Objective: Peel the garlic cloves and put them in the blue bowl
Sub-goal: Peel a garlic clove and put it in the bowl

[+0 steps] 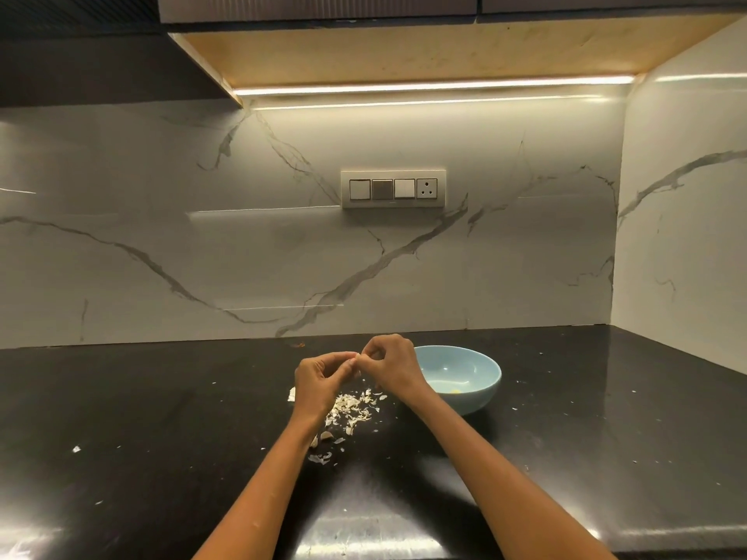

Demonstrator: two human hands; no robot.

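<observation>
Mid-task: both hands, left hand (323, 377) and right hand (390, 363), pinch 1 garlic clove (355, 358); peel pile (351, 408) on counter (161, 418), blue bowl (481, 392) nearly empty, some cloves (326, 435) unpeeled.

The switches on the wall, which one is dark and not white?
The second switch from the left is the dark one. It looks grey-brown, while the switch on its left and the one on its right are white. The socket sits at the far right.
</observation>
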